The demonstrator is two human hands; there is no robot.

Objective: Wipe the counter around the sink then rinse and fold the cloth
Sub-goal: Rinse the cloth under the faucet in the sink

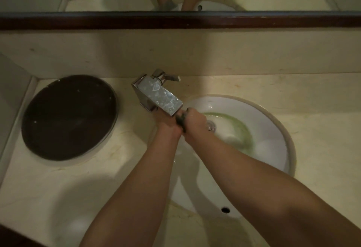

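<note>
Both my hands meet over the white sink basin (pixel 273 129), right under the spout of the square chrome faucet (pixel 158 98). My left hand (pixel 166 123) and my right hand (pixel 195 121) squeeze a small dark cloth (pixel 181 122) between them; only a narrow strip of the cloth shows. Greenish water swirls in the basin near the drain (pixel 211 125). The beige counter (pixel 97 178) surrounds the sink.
A round dark brown lid or tray (pixel 68 117) lies on the counter left of the faucet. A mirror with a dark wooden frame (pixel 175 21) runs along the back wall. An overflow hole (pixel 225 210) shows at the basin's near side.
</note>
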